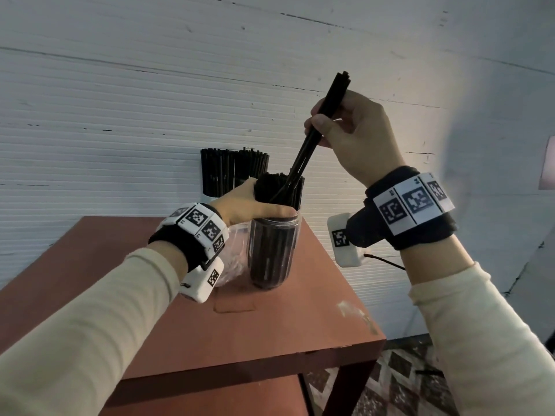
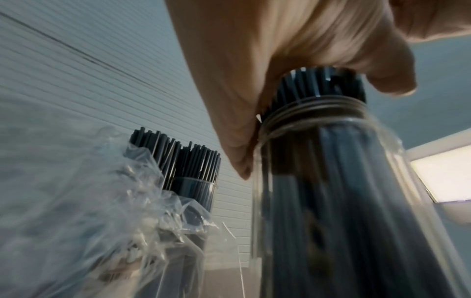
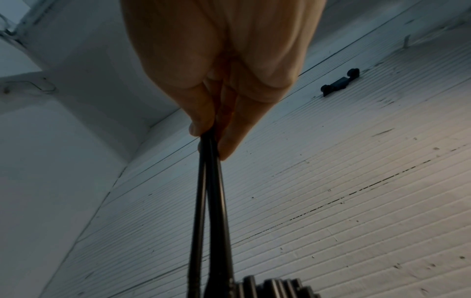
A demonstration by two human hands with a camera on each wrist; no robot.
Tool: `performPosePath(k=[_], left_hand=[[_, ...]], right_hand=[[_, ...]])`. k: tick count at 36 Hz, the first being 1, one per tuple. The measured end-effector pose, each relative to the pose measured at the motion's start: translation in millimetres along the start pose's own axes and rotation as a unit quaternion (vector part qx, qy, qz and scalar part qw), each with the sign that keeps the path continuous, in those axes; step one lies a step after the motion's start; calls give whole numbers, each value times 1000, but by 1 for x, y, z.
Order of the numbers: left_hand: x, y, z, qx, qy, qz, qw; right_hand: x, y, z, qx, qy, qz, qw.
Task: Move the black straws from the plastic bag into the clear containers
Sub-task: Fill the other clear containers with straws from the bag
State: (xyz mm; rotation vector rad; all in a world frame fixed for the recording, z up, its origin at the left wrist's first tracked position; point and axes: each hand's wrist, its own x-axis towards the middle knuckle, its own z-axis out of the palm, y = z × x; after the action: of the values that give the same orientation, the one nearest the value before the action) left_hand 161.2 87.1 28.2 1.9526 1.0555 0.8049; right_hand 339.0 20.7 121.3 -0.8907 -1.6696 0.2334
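Observation:
A clear container point(image 1: 271, 253) packed with black straws stands on the brown table point(image 1: 228, 331). My left hand point(image 1: 255, 205) grips the straw tops just above its rim point(image 2: 313, 113). My right hand point(image 1: 336, 127) pinches a small bundle of black straws point(image 1: 318, 124) above it, tilted, with the lower ends among the container's straws point(image 3: 211, 211). A second clear container point(image 1: 232, 172) full of straws stands behind by the wall point(image 2: 196, 171). The crumpled plastic bag point(image 1: 234, 256) lies left of the near container point(image 2: 107, 211).
A white ribbed wall point(image 1: 120, 115) runs right behind the table. The table's right edge point(image 1: 354, 283) drops to a patterned floor point(image 1: 399, 379). A small black clip point(image 3: 340, 82) is fixed to the wall.

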Motion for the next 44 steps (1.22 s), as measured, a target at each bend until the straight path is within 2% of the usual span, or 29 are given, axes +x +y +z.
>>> performPosePath(k=[3, 7, 14, 20, 25, 27, 29, 33, 36, 44], left_hand=[[0, -4, -5, -25, -6, -1, 1000], [1, 2, -1, 12, -11, 10, 1000], [5, 4, 6, 28, 8, 21, 999], [4, -5, 8, -19, 49, 0, 999], [3, -1, 9, 4, 59, -6, 998], [0, 0, 9, 21, 48, 7, 999], [-4, 4, 7, 24, 7, 24, 999], [-7, 4, -4, -41, -64, 13, 997], [-6, -2, -10, -55, -88, 6, 995], [5, -9, -4, -5, -16, 6, 1000]], right_hand=[[0, 3, -4, 15, 0, 2, 1000], [-1, 4, -4, 41, 1, 12, 999], [-4, 7, -4, 42, 8, 7, 999], [-8, 10, -3, 42, 11, 2, 999], [-6, 12, -5, 44, 14, 2, 999], [-6, 14, -6, 40, 12, 7, 999], [-6, 17, -6, 37, 9, 9, 999], [-8, 20, -8, 47, 12, 13, 999], [-8, 20, -8, 56, 14, 20, 998], [-6, 18, -12, 64, 0, 35, 997]])
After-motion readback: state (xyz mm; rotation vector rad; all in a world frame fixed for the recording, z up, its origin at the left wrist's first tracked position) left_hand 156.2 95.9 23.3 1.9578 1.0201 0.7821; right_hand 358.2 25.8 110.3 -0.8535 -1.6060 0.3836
